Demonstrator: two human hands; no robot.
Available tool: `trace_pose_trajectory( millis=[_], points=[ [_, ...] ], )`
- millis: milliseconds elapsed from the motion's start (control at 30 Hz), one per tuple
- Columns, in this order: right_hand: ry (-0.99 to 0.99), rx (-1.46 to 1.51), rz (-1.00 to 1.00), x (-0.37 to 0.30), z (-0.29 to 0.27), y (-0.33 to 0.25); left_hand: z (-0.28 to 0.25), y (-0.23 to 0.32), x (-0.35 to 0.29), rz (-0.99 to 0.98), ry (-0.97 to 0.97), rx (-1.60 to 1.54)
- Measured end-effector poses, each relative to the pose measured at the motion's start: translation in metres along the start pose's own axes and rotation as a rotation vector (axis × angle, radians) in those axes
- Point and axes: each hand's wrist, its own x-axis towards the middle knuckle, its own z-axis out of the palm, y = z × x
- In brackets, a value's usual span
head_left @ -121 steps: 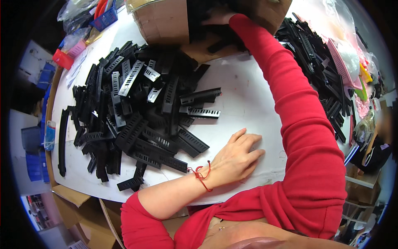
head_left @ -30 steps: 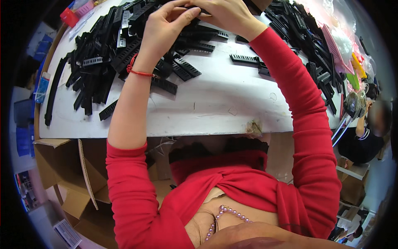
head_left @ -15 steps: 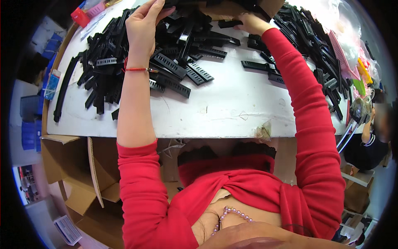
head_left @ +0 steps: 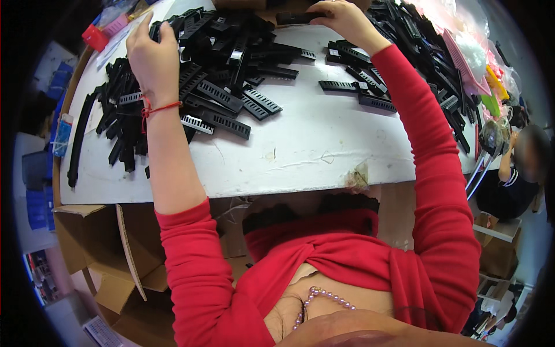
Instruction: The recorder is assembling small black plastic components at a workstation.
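Observation:
At the far side of the table, my right hand pinches one end of a black plastic strip, which points left. My left hand is over the left pile of black slotted plastic strips, thumb and forefinger apart. Dark pieces show behind its fingertips; I see none gripped. A few more slotted strips lie between the two piles, below my right hand. Another heap of black strips covers the table's right side.
The white table has a scrap of clear tape at its front edge. Cardboard boxes stand below at left. A pink basket and plastic bags are at right. A red container sits far left. Another person is at the right.
My left hand has moved left and down, away from the cardboard at the top, and its fingers have spread. My right hand has shifted slightly up and left with the black strip.

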Motion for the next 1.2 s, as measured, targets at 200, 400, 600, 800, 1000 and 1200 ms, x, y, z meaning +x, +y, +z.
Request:
trace_pose_trajectory(
  millis=[200,400,600,800,1000,1200],
  points=[
    [0.422,-0.161,-0.452,-0.028,-0.034,-0.069,-0.010,0.077,-0.002,-0.581,-0.503,-1.038],
    [0.510,-0.280,-0.609,-0.033,-0.033,-0.087,-0.028,0.105,-0.002,-0.713,-0.852,-1.376],
    [0.361,-0.242,-0.221,-0.046,-0.039,-0.058,-0.019,0.086,0.000,-0.676,-0.678,-1.302],
    [-0.316,-0.252,-0.029,-0.113,-0.022,-0.006,-0.011,0.098,-0.012,-0.345,-0.935,-1.450],
    [-0.253,0.018,0.163,-0.130,-0.010,-0.007,-0.020,0.127,-0.030,-0.191,-1.324,-1.392],
    [0.098,1.118,0.503,-0.127,-0.012,0.019,-0.023,0.172,-0.083,-0.150,-1.377,-1.509]
  ],
)
